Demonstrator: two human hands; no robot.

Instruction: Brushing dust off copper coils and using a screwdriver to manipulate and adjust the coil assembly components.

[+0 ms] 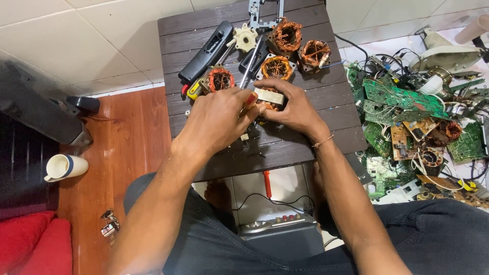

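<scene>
Both hands meet over a small dark wooden table (336,109). My left hand (216,119) and my right hand (290,107) together grip a small transformer-like part (268,97) with a pale metal core and copper winding. The part sits low over the tabletop, mostly hidden by my fingers. Just beyond my hands lie several copper-wound motor stators (276,67), one more stator (220,79) near my left hand, a screwdriver (248,66) and a black plastic casing (206,51).
A pile of green circuit boards and wires (407,102) covers the floor at the right. A white mug (63,167) and keys (108,224) sit on the wooden floor at the left. A grey device (277,226) with a cable lies between my legs.
</scene>
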